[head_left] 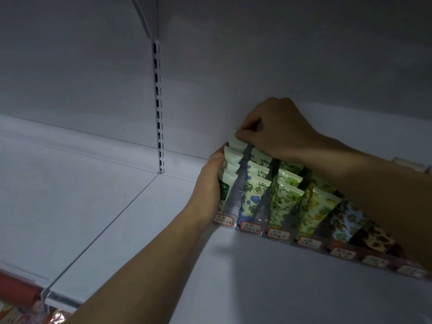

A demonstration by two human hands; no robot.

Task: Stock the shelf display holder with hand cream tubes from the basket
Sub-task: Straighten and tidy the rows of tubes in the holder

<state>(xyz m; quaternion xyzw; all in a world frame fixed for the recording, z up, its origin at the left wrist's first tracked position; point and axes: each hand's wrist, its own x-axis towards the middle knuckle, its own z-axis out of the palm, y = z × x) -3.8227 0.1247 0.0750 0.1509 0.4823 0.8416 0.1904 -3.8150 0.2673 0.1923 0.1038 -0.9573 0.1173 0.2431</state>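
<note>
A white shelf (131, 206) spans the view, backed by a pale rear panel (81, 78). A slotted upright (157, 108) runs down at 11 o'clock to the shelf. At 7 o'clock, a red strip (16, 288) and colourful packets (28, 315) show below the shelf's front edge.
</note>
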